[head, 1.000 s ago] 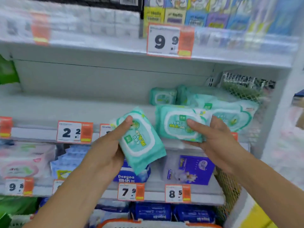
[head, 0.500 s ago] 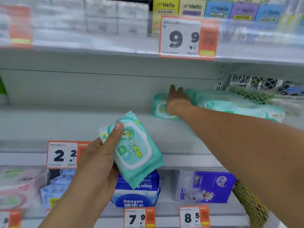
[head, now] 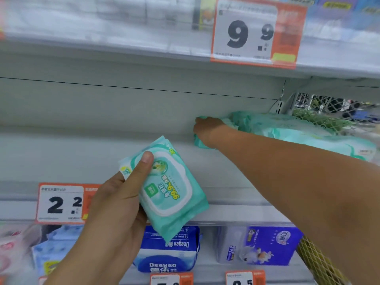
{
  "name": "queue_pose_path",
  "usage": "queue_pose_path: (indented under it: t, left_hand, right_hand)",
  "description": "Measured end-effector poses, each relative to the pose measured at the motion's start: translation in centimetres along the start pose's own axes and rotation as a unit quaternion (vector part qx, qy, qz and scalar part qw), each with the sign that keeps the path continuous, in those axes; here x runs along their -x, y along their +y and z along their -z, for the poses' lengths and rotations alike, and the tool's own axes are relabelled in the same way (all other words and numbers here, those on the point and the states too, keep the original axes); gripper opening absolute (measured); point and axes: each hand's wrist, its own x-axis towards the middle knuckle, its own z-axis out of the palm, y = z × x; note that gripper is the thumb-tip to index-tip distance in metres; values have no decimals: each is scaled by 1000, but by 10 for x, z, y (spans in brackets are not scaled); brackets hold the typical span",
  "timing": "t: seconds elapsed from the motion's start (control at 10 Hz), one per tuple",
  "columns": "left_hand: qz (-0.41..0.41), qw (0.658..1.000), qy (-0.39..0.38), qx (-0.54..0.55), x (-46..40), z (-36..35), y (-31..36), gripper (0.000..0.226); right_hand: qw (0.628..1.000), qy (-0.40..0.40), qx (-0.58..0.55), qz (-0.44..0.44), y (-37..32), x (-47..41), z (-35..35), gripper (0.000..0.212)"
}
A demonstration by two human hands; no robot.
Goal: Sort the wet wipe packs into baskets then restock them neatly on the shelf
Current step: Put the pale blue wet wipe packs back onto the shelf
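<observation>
1. The left hand (head: 111, 210) holds a green wet wipe pack (head: 170, 192) in front of the middle shelf (head: 102, 153), tilted, its flap label facing the camera. The thumb lies across the pack's upper left corner and the other fingers curl behind it, so this grip is pinching the pack.
2. The right hand (head: 207, 130) reaches to the back of the middle shelf, its arm stretched across from the right. It rests on a second green pack (head: 198, 144) lying there; only that pack's edges show around the hand. The fingertips are hidden, so I cannot tell whether this grip is curled round the pack or only pressing on it.
3. Just right of that hand, more green packs (head: 298, 132) lie in a loose pile on the same shelf, reaching toward its right end.
4. A "2.2" price tag (head: 59, 203) hangs on the shelf's front edge, left of the held pack.
5. Below the shelf stand a blue "Deeyeo" pack (head: 172, 254) and a purple pack (head: 265, 245).
6. Above the shelf hangs a "9.9" price tag (head: 255, 31).
</observation>
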Motion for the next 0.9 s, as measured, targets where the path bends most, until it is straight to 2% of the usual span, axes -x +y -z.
queue_pose_path:
  t: [0.1, 0.2, 0.3, 0.4, 0.5, 0.6, 0.7, 0.8, 0.9]
  left_hand:
    - [14, 999, 10, 42, 4, -9, 5, 38]
    - [33, 997, 12, 72, 7, -17, 12, 39]
    - [22, 995, 39, 84, 5, -23, 11, 40]
    - [13, 994, 68, 90, 6, -33, 11, 40]
    - [18, 995, 61, 71, 9, -38, 9, 46]
    - [-5, 996, -21, -90, 14, -37, 7, 98]
    - [-22, 994, -8, -110, 20, -39, 8, 64]
    - [-80, 993, 51, -73, 10, -29, 15, 28]
    - [-114, 983, 45, -135, -4, -14, 16, 25]
  right_hand:
    - [999, 6, -21, 38, 3, 9, -1, 71]
    - [972, 49, -223, 50, -3, 22, 23, 60]
    - [685, -175, -697, 119, -24, 82, 58, 49]
    - [564, -256, -734, 278, -34, 119, 60, 51]
    - [553, -208, -765, 259, -33, 125, 54, 44]
    - [426, -147, -877, 167, -26, 130, 52, 30]
    - [347, -61, -931, 95, -24, 132, 53, 40]
    - [472, -69, -875, 85, -9, 139, 50, 69]
    - [687, -70, -707, 154, 13, 150, 54, 77]
